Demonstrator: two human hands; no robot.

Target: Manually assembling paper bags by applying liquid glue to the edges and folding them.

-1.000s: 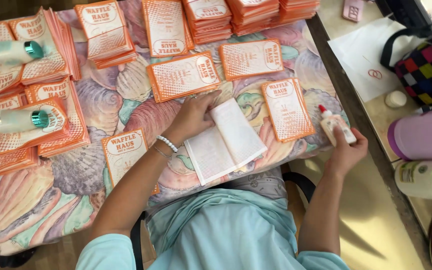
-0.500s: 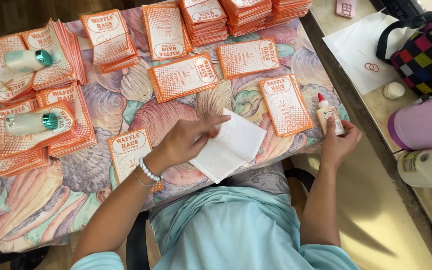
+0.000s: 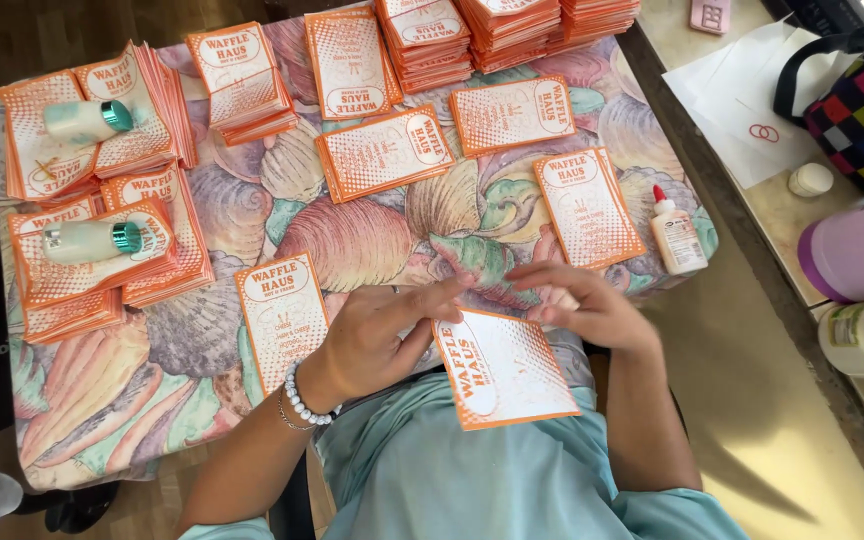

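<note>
- Tablecloth (image 3: 102, 400) printed with pastel seashells covers the table, bearing stacks of orange cards (image 3: 507, 25).
- Orange-and-white paper card (image 3: 504, 368), flat and rectangular, lies at the near table edge, long axis running toward the body, between both hands.
- Left hand (image 3: 377, 335), fingers extended, touches its upper left corner.
- Right hand (image 3: 582, 300), fingers loosely spread and motion-blurred, rests at its top edge.
- Glue bottle (image 3: 677, 235) stands near the right hand.

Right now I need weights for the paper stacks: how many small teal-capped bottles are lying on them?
2. One teal-capped bottle lies on the far-left stack of orange cards; the second lies on the stack nearer the person. Others may be hidden outside the view.
</note>
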